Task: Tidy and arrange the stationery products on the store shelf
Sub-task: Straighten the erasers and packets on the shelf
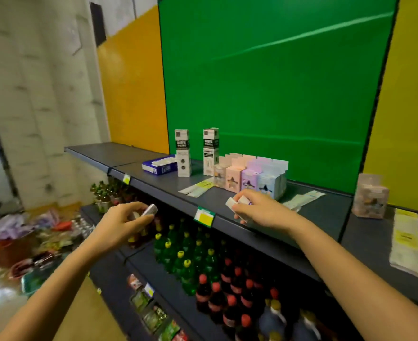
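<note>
Both hands (129, 219) (259, 207) grip small white items (149, 209) (237, 201) before the shelf (326, 210).

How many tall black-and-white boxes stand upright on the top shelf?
2: one tall box beside the blue tray, the other tall box just right, next to the pastel packs.

Behind the shelf stands a big green board (276, 77) with a yellow board (134, 89) to its left. A white wall (30, 94) is further left. On the lower shelf, green bottles (183, 257) with yellow caps stand next to dark bottles (230, 299) with red caps. Snack packs (151, 316) sit lower down. A messy pile of colourful things (30, 239) lies on the floor to the left.
</note>
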A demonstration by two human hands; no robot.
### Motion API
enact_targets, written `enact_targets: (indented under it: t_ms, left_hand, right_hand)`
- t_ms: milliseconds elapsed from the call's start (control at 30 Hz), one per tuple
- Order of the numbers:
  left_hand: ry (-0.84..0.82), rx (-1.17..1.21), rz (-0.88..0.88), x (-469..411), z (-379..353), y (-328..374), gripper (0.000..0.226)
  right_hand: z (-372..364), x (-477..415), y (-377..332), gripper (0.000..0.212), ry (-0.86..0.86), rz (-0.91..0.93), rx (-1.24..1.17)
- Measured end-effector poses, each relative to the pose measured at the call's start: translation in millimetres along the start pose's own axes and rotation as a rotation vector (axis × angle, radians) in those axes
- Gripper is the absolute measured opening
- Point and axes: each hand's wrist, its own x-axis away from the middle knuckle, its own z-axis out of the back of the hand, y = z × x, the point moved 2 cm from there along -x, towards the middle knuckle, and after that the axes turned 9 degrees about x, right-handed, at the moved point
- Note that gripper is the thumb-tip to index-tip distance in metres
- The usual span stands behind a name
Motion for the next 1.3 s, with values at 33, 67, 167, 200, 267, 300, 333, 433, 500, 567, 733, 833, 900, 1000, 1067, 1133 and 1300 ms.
enact_targets:
  t_ms: [33, 67, 167, 200, 267, 300, 333, 433, 500, 567, 733, 833, 900, 1000, 1067, 1133, 1300]
  left_hand:
    - [0.018, -0.011, 0.021, 0, 13, -16, 0.018]
    - [0.037, -0.032, 0.041, -1, 26, -31, 0.022]
    - [0.080, -0.082, 0.084, -6, 61, -72, 0.029]
    - [0.093, -0.090, 0.098, -9, 70, -83, 0.029]
    - [0.143, -0.102, 0.112, -16, 88, -104, 0.028]
    - [0.170, -0.111, 0.118, -21, 96, -115, 0.027]
    - [0.194, -0.119, 0.123, -27, 103, -125, 0.026]
    - [0.224, -0.099, 0.133, -53, 118, -159, 0.024]
    - [0.222, -0.101, 0.135, -77, 125, -181, 0.023]
    - [0.219, -0.111, 0.131, -106, 135, -202, 0.024]
    - [0.172, -0.176, 0.091, -174, 154, -248, 0.035]
    - [0.140, -0.170, 0.029, -213, 157, -271, 0.034]
    - [0.121, -0.140, -0.010, -231, 153, -275, 0.030]
    - [0.079, -0.090, -0.059, -271, 145, -284, 0.028]
    - [0.057, -0.057, -0.082, -300, 135, -291, 0.028]
    - [0.014, -0.025, -0.125, -329, 124, -295, 0.027]
    - [-0.133, 0.035, -0.261, -394, 89, -295, 0.023]
  right_hand:
    - [-11, -15, -11, 0.014, -0.004, 0.006, -0.006]
    - [-21, -31, -22, 0.018, -0.005, 0.015, -0.011]
    - [-50, -75, -52, 0.025, -0.038, 0.058, -0.025]
    - [-59, -90, -61, 0.025, -0.043, 0.067, -0.038]
    - [-75, -120, -72, 0.024, -0.015, 0.067, -0.059]
    - [-83, -135, -75, 0.023, 0.010, 0.065, -0.062]
    - [-91, -150, -78, 0.023, 0.033, 0.065, -0.061]
    - [-114, -195, -85, 0.025, 0.070, 0.064, -0.006]
    - [-126, -227, -89, 0.029, 0.095, 0.061, 0.054]
    - [-135, -260, -94, 0.033, 0.119, 0.050, 0.095]
    - [-141, -322, -100, 0.035, 0.237, 0.007, 0.198]
    - [-144, -350, -100, 0.035, 0.285, -0.033, 0.231]
    - [-143, -358, -101, 0.036, 0.286, -0.044, 0.250]
    - [-139, -374, -101, 0.035, 0.329, -0.081, 0.314]
    - [-138, -384, -99, 0.033, 0.352, -0.107, 0.319]
    - [-139, -391, -98, 0.031, 0.365, -0.146, 0.360]
    - [-148, -407, -99, 0.034, 0.398, -0.207, 0.443]
